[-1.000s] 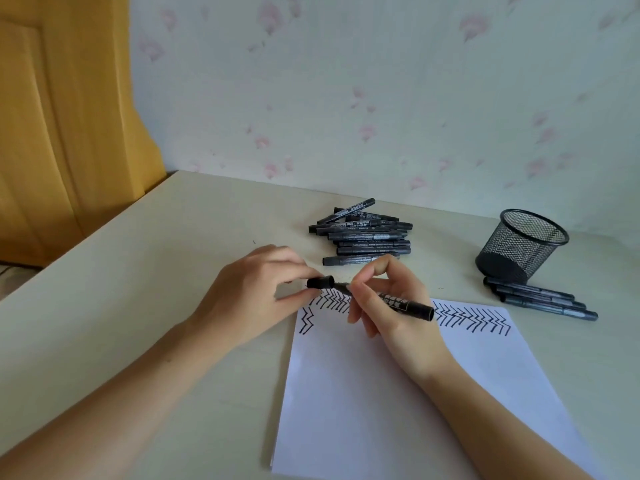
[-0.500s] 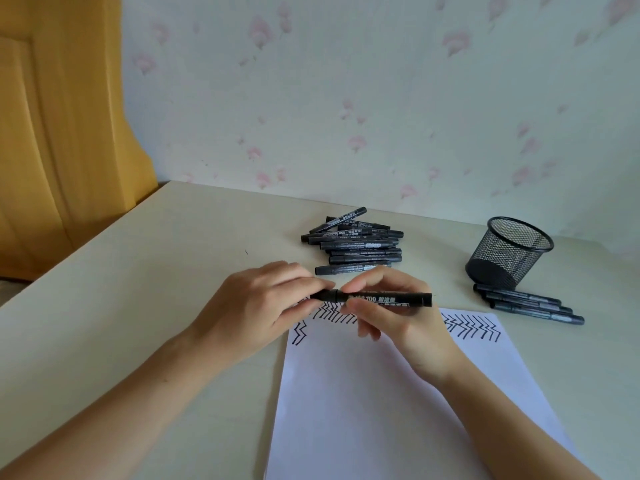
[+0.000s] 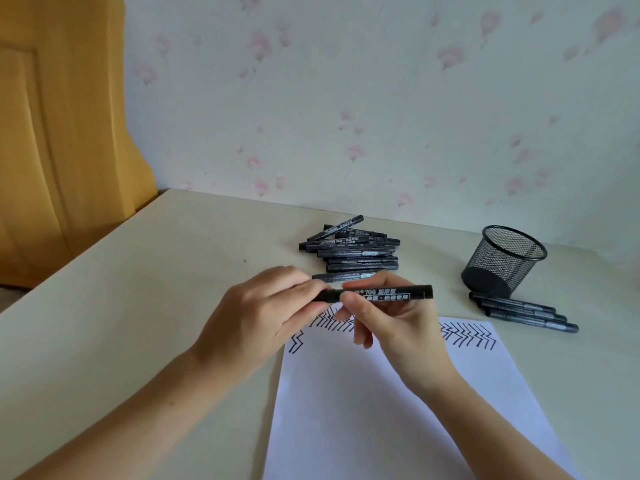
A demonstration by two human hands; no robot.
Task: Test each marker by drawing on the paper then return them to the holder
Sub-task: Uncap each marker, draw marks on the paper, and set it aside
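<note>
I hold one black marker [image 3: 388,293] level above the top edge of the white paper [image 3: 398,410]. My left hand [image 3: 263,317] pinches its capped left end. My right hand [image 3: 391,327] grips the barrel between thumb and fingers. Black zigzag lines [image 3: 467,336] run along the paper's top. A pile of several black markers [image 3: 353,252] lies behind my hands. The black mesh holder [image 3: 504,259] stands at the right with three markers [image 3: 523,311] lying in front of it.
The cream table [image 3: 138,306] meets a flowered wall at the back. An orange wooden door [image 3: 59,133] stands past the table's left edge.
The cap, held apart at the marker's tip a second ago, now sits pushed onto the marker. The marker has swung from tilted to level, and my view has dropped slightly.
</note>
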